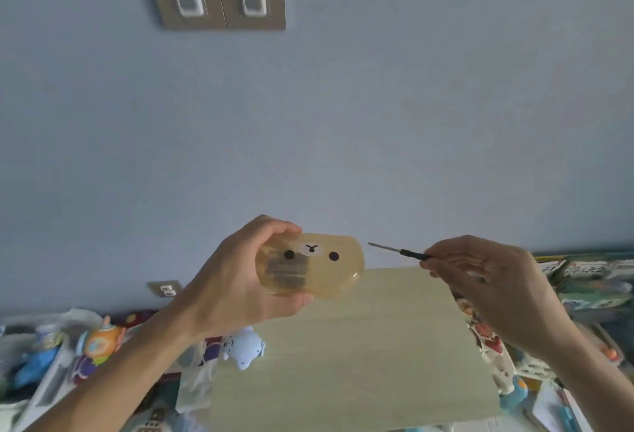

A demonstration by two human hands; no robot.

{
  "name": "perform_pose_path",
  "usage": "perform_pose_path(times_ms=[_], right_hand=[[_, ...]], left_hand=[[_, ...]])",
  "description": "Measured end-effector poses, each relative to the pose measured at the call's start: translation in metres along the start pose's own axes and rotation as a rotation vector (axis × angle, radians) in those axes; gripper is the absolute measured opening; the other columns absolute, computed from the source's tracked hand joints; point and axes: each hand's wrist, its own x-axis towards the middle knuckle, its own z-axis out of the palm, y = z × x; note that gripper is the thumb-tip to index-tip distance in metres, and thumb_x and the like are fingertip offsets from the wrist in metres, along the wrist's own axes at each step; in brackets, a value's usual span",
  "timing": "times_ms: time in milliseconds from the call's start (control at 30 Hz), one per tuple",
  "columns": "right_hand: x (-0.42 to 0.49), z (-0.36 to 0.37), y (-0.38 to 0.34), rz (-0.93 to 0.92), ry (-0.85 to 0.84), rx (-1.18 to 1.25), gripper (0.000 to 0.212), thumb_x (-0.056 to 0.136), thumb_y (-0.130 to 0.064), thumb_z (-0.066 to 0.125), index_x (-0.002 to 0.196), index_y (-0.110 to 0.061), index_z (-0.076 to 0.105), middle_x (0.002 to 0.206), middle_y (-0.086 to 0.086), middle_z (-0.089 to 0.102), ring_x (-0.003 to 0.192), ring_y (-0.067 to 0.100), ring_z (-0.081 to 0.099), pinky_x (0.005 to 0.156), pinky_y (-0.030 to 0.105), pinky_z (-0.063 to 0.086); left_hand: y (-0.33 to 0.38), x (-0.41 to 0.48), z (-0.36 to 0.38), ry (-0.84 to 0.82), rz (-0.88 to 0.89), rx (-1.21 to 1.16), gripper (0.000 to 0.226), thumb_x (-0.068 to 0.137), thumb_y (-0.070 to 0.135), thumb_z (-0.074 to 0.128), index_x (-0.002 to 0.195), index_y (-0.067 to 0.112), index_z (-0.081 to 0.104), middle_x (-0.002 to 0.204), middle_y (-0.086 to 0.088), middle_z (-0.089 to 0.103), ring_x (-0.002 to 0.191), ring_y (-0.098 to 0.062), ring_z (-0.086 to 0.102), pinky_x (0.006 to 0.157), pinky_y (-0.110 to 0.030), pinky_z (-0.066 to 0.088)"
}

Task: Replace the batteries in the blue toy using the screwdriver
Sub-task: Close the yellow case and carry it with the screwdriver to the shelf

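The left hand [226, 280] grips a translucent amber oval case with a bear face [319, 265] above the pale wooden worktop [360, 346]. At its 3 o'clock, apart from the case, the right hand [487, 277] pinches a slim black-handled screwdriver [399, 251]. The small light-blue animal toy [245, 347] sits at the worktop's 9 o'clock edge.

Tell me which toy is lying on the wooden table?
The pale blue animal toy, at the table's left edge. The orange toy sits off the table further left; the left hand holds the bear-face case.

Both forearms reached forward and up. The left hand [233, 280] was cupped, fingers [295, 301] wrapped shut; the right hand [494, 280] pinched, fingers curled.
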Motion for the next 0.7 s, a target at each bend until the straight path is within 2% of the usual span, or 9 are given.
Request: perform_pose_path(times_ms=[133, 233, 333, 533, 700], right_hand=[[0.014, -0.091, -0.141, -0.02, 0.005, 0.027, 0.01, 0.088, -0.021, 0.082, 0.092, -0.03, 0.083, 0.089, -0.013, 0.084, 0.088, 0.008, 0.079, 0.087, 0.027, 0.06], [0.018, -0.146, -0.23, -0.023, 0.033, 0.056, 0.012, 0.089, -0.017, 0.082, 0.093, -0.029, 0.083, 0.088, -0.011, 0.084, 0.087, 0.011, 0.079, 0.089, 0.036, 0.06], [0.016, -0.182, -0.295, -0.054, 0.059, 0.073, 0.015, 0.089, -0.015, 0.083, 0.093, -0.029, 0.082, 0.086, -0.01, 0.084, 0.085, 0.013, 0.08, 0.088, 0.039, 0.06], [0.002, -0.217, -0.362, -0.135, 0.145, 0.09, 0.011, 0.09, -0.015, 0.083, 0.095, -0.025, 0.083, 0.085, -0.011, 0.083, 0.082, 0.014, 0.08, 0.085, 0.032, 0.062], [-0.034, -0.242, -0.375, -0.119, 0.278, 0.061, 0.011, 0.088, -0.008, 0.084, 0.095, -0.016, 0.084, 0.081, -0.011, 0.083, 0.073, 0.006, 0.081, 0.077, 0.017, 0.063]], left_hand=[[0.126, 0.01, -0.12, -0.001, 0.033, 0.03, 0.079, 0.064, 0.047, 0.094, 0.134, 0.036, 0.06, 0.129, 0.019, 0.064, 0.123, -0.004, 0.063, 0.097, -0.012, 0.049], [0.207, 0.006, -0.195, 0.026, 0.028, 0.028, 0.08, 0.064, 0.048, 0.093, 0.136, 0.037, 0.058, 0.128, 0.02, 0.066, 0.123, -0.004, 0.063, 0.097, -0.014, 0.051], [0.266, -0.004, -0.25, 0.062, 0.024, 0.009, 0.08, 0.064, 0.046, 0.094, 0.135, 0.038, 0.059, 0.126, 0.02, 0.07, 0.12, -0.004, 0.066, 0.097, -0.018, 0.053], [0.324, -0.018, -0.295, 0.113, 0.072, -0.049, 0.083, 0.057, 0.054, 0.091, 0.133, 0.039, 0.063, 0.122, 0.024, 0.072, 0.11, -0.001, 0.071, 0.09, -0.011, 0.054], [0.353, -0.006, -0.286, 0.046, 0.178, -0.078, 0.078, 0.062, 0.037, 0.1, 0.131, 0.04, 0.064, 0.123, 0.025, 0.071, 0.112, 0.001, 0.069, 0.089, -0.006, 0.05]])
